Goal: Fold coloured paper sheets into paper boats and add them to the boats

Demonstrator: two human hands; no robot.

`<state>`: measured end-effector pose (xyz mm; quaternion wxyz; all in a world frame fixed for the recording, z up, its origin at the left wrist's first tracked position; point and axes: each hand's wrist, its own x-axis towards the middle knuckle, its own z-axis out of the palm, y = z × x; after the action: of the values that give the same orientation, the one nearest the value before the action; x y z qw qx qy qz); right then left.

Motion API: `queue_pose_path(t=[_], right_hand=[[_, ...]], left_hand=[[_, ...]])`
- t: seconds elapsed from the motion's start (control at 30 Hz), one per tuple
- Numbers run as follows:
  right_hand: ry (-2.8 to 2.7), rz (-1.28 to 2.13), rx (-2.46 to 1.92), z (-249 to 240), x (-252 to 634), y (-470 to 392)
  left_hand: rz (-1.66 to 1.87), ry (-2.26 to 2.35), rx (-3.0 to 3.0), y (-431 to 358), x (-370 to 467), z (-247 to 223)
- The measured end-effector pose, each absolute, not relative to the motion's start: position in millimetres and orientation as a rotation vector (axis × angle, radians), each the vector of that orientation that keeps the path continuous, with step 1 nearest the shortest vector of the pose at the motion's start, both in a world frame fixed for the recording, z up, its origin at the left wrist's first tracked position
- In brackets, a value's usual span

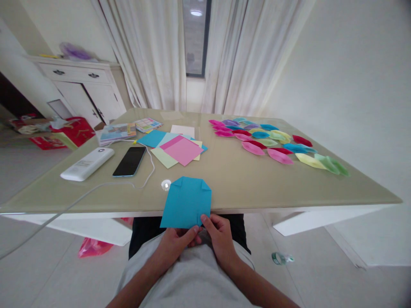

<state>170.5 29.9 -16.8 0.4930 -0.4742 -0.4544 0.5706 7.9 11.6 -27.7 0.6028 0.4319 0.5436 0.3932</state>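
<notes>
A blue sheet of paper (186, 201) lies partly over the table's front edge, its near part held above my lap. Its two far corners are folded inward. My left hand (180, 239) pinches the near edge, thumb on top and fingers beneath. At the near right corner my right hand (220, 233) grips the same sheet between thumb and fingers; that corner is covered by the fingertips. Beyond it on the table rests a loose pile of coloured paper squares, with a pink square (182, 149) on top.
Several folded paper petals (252, 148) in many colours spread over the table's right side. At left are a white power bank (87, 164), a phone (129, 161), a white cable (112, 184) and booklets (118, 131). A bottle (281, 258) lies on the floor.
</notes>
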Motion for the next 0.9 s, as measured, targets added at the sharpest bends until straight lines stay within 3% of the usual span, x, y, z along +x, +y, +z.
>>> queue_pose_path(t=[0.9], right_hand=[[-1.087,1.347,-1.148,-18.7,171.3,26.4]], left_hand=[[0.835,1.309,1.096,5.2,4.4,-17.1]])
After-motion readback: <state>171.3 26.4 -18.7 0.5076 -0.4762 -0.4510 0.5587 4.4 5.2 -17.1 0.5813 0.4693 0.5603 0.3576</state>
